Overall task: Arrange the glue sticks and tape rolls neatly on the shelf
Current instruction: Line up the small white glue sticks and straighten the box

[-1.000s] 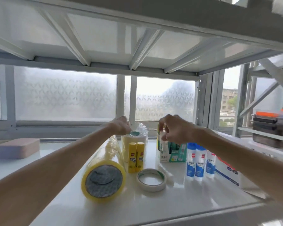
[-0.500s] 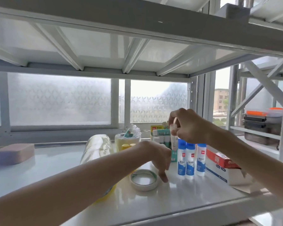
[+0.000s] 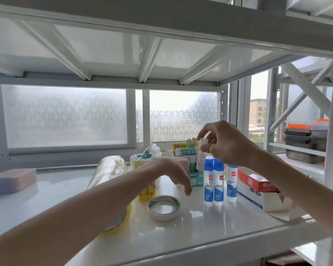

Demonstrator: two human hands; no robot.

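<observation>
My right hand (image 3: pixel 227 144) pinches a pale glue stick (image 3: pixel 201 154) by its top, holding it upright above the green box of glue sticks (image 3: pixel 193 175). My left hand (image 3: pixel 173 173) hovers open, fingers pointing down, over the white shelf (image 3: pixel 181 233) just behind a flat white tape roll (image 3: pixel 164 207). Three blue-capped glue bottles (image 3: pixel 213 181) stand in a row to the right of it. Two yellow glue sticks (image 3: pixel 148 191) stand behind my left forearm. A long yellow-cored roll of clear tape (image 3: pixel 108 175) lies on its side at the left, partly hidden by my arm.
A wrapped stack of cream tape rolls (image 3: pixel 140 160) sits at the back. A red and white carton (image 3: pixel 256 187) lies open at the right. A pinkish block (image 3: pixel 12 180) rests at the far left. Stacked containers (image 3: pixel 306 139) occupy the neighbouring shelf. The upper shelf hangs low overhead.
My left hand came back from the wrapped rolls to hover near the flat tape roll. My right hand lifted a glue stick up out of the green box.
</observation>
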